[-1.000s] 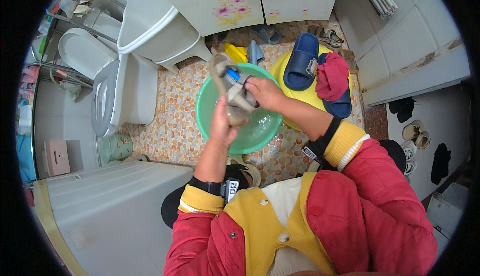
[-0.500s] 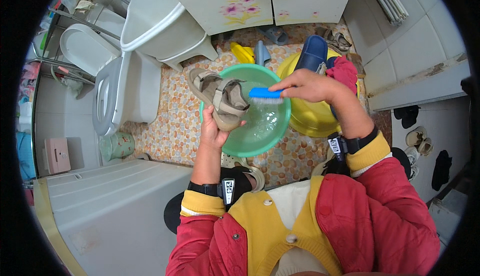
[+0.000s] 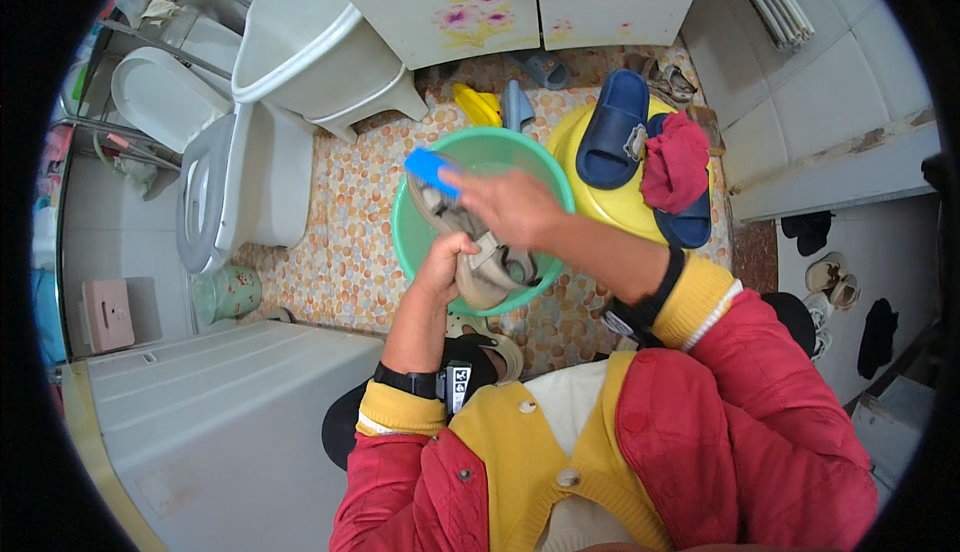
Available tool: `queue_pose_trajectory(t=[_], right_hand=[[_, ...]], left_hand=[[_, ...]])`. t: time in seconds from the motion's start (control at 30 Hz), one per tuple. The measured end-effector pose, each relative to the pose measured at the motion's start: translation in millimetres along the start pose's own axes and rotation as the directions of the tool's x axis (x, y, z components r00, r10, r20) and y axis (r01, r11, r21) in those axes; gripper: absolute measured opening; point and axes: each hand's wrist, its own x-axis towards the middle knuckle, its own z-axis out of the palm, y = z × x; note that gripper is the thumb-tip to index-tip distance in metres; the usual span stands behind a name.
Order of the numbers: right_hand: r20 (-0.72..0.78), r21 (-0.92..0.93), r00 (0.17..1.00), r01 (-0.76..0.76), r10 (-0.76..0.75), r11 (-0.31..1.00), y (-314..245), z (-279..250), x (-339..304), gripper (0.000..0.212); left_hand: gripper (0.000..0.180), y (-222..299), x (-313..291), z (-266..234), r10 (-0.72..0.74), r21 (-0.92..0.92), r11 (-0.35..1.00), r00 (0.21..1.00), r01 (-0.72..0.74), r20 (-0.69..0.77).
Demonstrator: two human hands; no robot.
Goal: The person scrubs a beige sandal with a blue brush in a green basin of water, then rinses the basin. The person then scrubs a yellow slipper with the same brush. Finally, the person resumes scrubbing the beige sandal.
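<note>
My left hand (image 3: 440, 270) is closed around the side of a beige strappy sandal (image 3: 484, 274), held over a green basin (image 3: 552, 165). In my right hand (image 3: 512, 207), blurred by motion, is a blue scrubbing brush (image 3: 430, 169). The brush lies against the toe end of the sandal, at the basin's left side. My right hand and forearm hide part of the sandal and of the basin's inside.
A yellow stool or upturned tub (image 3: 568, 142) on the right carries navy slippers (image 3: 612, 132) and a crumpled red cloth (image 3: 675, 164). Beyond the basin are yellow slippers (image 3: 477, 105) and a white cabinet (image 3: 440, 2). A toilet (image 3: 265, 182) stands at the left.
My right hand has brought the brush leftward from above the water onto the sandal's toe. The sandal has dropped lower and to the right over the basin.
</note>
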Motion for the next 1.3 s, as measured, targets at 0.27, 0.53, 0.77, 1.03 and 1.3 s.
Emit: queue_pose_trajectory(t=[0.27, 0.53, 0.77, 1.03, 1.3], right_hand=[[-0.195, 0.073, 0.981, 0.000, 0.014, 0.997, 11.8, 4.6, -7.4, 0.042], [-0.265, 0.103, 0.964, 0.012, 0.016, 0.995, 31.5, 4.0, -1.7, 0.042], [-0.164, 0.016, 0.986, -0.035, 0.037, 0.999, 63.0, 9.2, -10.3, 0.042], [-0.279, 0.093, 0.924, -0.244, 0.260, 0.965, 105.0, -1.9, -15.3, 0.042], [-0.157, 0.129, 0.938, -0.289, 0.308, 0.948, 153.5, 27.0, -29.1, 0.040]], left_hand=[[0.036, -7.1, -6.9, 11.1, 0.069, 0.280, 0.959, 0.995, -0.046, -0.075], [0.046, 5.2, -10.4, 16.4, -0.054, 0.349, 0.934, 0.995, 0.081, -0.086], [0.044, -0.4, -8.7, -11.8, -0.110, -0.080, 0.990, 0.990, 0.117, 0.091], [0.084, 15.8, 54.3, -70.7, 0.033, 0.631, 0.682, 0.847, 0.369, -0.531], [0.099, -77.5, 139.8, -144.8, 0.300, 0.787, -0.123, 0.778, 0.605, -0.552]])
